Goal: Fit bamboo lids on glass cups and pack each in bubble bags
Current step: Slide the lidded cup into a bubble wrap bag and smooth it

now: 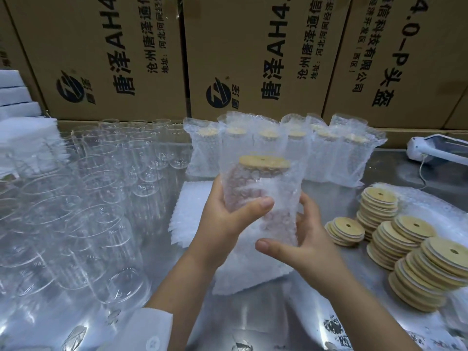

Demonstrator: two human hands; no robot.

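The left hand (228, 219) and right hand (304, 239) work above the table (253, 315), both raised off it. The left hand grips a bag (260, 196) at mid-height, thumb across the front and fingers (217, 188) curled behind. The right hand holds the bag's lower end, thumb stretched under the front and its other fingers bent round the back.

Inside the bag stands a cup (243, 188), upright, with a lid (264, 162) already seated on its rim. The bag's mouth rises open above the lid.

Step in hand, as judged: bagging. The lid is fitted and the cup is in, so the hands appear to be settling it to the bottom.

Directly below lie flat bags (248, 272) in a pile. Spare lids (410, 252) sit in stacks to the right. Bare cups (101, 198) crowd the left of the table.

Further back, packed cups (291, 148) stand in a row, upright and touching. Cartons (253, 59) form a wall behind them.

Next move, as judged:
- Confirm the cup is fully down and the lid level.
- Set the bag upright next to the packed row; keep both hands on it until it stands, since the film looks slippery.
- Take a bare cup from the left and a lid from the right.
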